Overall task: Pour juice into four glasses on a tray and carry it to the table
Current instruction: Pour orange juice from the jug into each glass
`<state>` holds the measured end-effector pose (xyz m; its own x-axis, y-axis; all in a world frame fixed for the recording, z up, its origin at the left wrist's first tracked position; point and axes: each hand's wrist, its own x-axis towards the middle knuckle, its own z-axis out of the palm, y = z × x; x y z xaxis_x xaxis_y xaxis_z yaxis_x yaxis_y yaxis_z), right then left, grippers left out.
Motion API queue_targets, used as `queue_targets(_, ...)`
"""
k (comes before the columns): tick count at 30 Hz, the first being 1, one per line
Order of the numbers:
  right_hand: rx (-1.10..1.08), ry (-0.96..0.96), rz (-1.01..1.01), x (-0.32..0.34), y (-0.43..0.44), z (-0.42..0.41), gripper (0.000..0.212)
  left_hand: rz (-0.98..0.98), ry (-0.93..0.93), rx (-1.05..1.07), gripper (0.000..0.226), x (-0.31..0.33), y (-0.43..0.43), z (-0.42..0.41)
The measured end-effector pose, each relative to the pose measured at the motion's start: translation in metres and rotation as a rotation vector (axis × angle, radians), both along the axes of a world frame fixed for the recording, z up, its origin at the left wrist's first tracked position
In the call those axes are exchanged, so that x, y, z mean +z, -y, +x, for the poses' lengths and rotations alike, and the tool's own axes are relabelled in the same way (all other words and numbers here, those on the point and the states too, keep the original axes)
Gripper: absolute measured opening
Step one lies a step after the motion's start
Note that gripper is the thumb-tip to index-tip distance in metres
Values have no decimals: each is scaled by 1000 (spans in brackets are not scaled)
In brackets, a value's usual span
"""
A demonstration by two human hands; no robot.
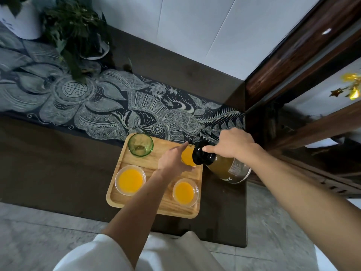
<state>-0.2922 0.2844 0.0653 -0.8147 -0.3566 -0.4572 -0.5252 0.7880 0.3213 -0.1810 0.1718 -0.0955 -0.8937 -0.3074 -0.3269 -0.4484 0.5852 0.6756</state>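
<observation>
A wooden tray (136, 204) lies on the dark counter with four glasses on it. The green glass (140, 144) at the far left holds no juice. Two clear glasses at the near left (130, 180) and near right (185, 191) hold orange juice. My left hand (174, 160) grips the far-right glass (188, 157), which also holds juice. My right hand (232, 144) holds the tilted juice bottle (224, 166) by its neck, its black top over that glass.
A patterned dark runner (117, 106) crosses the counter behind the tray. A potted plant (78, 36) and a white pot (21, 20) stand at the far left. A dark wooden cabinet (293, 75) rises at the right. The counter's corner (242, 241) is near me.
</observation>
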Motion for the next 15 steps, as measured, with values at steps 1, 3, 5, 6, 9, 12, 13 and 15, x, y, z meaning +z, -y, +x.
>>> queue_targets(1, -8, 6, -27, -2, -9, -3, 85, -10, -1, -3, 108, 1, -1, 1)
queue_targets(3, -38, 25, -80, -7, -25, -10, 86, -14, 0, -13, 109, 2, -2, 2)
queue_targets(5, -86, 53, -170, -12, -43, -17, 87, -28, 10, -31, 109, 4, -4, 1)
queue_targets(6, -114, 69, -220, -13, -51, -21, 88, -38, 18, -36, 110, 5, -6, 0)
queue_targets(9, -155, 137, -373, -14, -73, -29, 88, -38, 36, -47, 112, 8, -10, -2)
queue_targets(12, -132, 188, -480, -9, -92, -38, 83, -48, 9, -39, 122, 18, -13, 1)
queue_targets(13, -116, 199, -505, -6, -95, -42, 83, -63, -4, -22, 122, 21, -12, 4)
queue_targets(15, -74, 204, -539, 2, -99, -51, 84, -94, -44, 55, 116, 33, -11, 12)
